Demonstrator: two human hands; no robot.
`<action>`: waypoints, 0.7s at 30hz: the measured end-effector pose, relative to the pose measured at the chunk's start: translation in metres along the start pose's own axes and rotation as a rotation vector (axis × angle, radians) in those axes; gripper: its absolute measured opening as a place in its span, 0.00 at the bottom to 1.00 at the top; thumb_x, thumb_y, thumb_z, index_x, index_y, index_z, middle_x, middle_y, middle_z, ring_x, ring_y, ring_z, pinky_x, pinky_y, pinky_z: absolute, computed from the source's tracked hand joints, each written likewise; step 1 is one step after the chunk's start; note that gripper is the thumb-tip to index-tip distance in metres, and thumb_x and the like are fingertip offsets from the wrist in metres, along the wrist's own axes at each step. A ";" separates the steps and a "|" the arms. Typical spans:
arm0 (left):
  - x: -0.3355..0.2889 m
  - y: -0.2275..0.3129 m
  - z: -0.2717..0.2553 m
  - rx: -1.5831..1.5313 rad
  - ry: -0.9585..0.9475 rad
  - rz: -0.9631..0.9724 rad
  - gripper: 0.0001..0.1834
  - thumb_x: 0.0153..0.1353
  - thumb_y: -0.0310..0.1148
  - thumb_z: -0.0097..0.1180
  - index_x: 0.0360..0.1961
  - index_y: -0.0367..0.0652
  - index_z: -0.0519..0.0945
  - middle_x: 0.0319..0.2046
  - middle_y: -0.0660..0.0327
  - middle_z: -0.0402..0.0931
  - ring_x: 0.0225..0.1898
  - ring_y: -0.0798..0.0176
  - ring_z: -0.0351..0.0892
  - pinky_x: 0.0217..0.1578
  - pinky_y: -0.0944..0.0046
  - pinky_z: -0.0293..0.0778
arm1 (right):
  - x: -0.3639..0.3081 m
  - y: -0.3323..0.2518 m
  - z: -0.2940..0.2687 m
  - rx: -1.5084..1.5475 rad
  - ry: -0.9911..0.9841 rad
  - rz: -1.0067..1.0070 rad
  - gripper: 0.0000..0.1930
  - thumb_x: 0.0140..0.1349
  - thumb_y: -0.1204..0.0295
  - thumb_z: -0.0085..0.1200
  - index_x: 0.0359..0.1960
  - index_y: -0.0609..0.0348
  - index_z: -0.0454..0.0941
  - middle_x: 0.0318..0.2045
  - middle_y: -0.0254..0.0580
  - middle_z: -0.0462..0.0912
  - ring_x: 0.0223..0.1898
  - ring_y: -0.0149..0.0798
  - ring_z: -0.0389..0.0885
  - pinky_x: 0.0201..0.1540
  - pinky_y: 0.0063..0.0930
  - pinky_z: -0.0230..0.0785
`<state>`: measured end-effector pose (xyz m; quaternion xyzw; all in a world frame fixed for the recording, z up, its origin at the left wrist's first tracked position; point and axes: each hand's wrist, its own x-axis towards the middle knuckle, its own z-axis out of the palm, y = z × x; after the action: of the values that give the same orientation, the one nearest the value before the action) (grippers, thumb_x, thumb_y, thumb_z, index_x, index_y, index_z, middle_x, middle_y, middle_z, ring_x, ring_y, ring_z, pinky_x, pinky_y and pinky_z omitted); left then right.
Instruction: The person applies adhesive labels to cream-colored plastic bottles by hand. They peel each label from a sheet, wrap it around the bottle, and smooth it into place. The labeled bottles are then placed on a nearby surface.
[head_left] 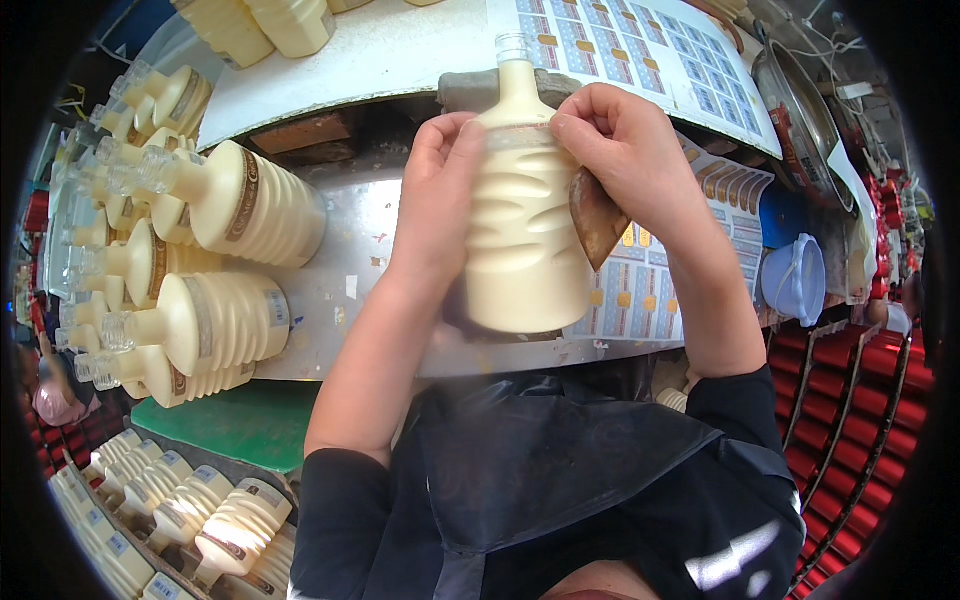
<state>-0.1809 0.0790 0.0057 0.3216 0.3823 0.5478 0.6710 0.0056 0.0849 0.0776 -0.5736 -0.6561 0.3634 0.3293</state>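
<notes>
In front of me lies a cream-coloured bottle [528,240] with a ribbed body and a clear threaded neck, its neck pointing away. A narrow translucent label strip [518,135] crosses its shoulder. My left hand [437,190] grips the bottle's left side, thumb pressed near the strip's left end. With thumb and bent fingers, my right hand [625,150] pinches at the strip's right end. Tucked in that same hand, a brown flat scraper-like piece [597,218] points toward me beside the bottle. A dark grey block [468,93] sits behind the bottle's neck.
Several labelled cream bottles [255,205] are stacked on their sides at the left. Label sheets [640,300] lie to the right, with others [590,45] on the white raised board [400,60]. A light-blue bucket [795,280] hangs near the right edge. More bottles [240,525] fill a crate lower left.
</notes>
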 end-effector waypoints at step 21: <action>0.002 -0.007 0.004 0.036 0.051 0.047 0.16 0.78 0.43 0.51 0.53 0.41 0.75 0.44 0.63 0.79 0.44 0.73 0.76 0.48 0.69 0.76 | -0.013 0.044 0.017 0.527 0.051 0.180 0.19 0.75 0.59 0.56 0.55 0.62 0.78 0.43 0.33 0.83 0.43 0.24 0.78 0.49 0.18 0.72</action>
<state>-0.1739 0.0795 0.0012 0.3285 0.4012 0.5646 0.6422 0.0155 0.0734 0.0313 -0.5332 -0.4768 0.5347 0.4500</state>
